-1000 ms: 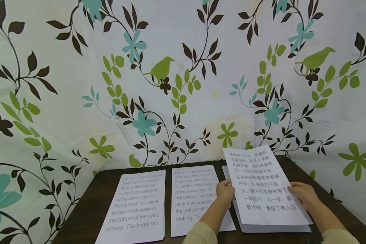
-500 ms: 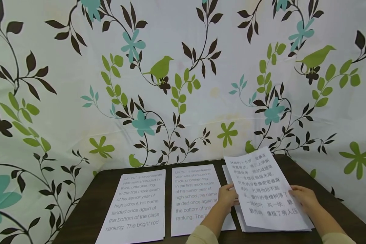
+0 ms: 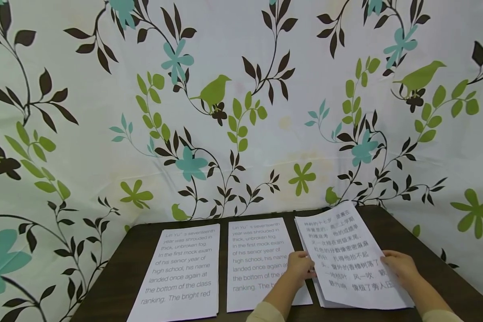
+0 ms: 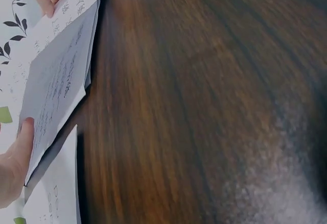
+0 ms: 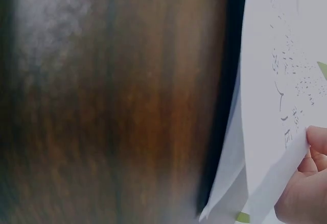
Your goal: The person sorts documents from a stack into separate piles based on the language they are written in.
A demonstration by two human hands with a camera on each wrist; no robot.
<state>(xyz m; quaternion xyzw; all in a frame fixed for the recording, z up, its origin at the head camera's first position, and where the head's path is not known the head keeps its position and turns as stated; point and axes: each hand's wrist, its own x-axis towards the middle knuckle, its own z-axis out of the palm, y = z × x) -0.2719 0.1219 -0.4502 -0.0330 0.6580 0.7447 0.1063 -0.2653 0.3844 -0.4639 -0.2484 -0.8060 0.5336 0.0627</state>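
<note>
Holding top sheet point(image 3: 348, 255) by side edges: left hand point(image 3: 300, 264) and right hand point(image 3: 400, 266) each pinch it. My read: thin paper, light, floppy, creases easily; grip edges, not middle. White, large Chinese print. Sits just above stack point(image 3: 402, 305) at right of dark wooden table point(image 3: 116, 273).

1. The left hand point(image 3: 299, 264) is reaching forward from a beige-sleeved forearm, thumb and fingers pinching something thin at its left edge.
2. The right hand point(image 3: 400, 266) is lying knuckles up, fingers curling over the opposite edge, forearm angling in from the lower right.
</note>
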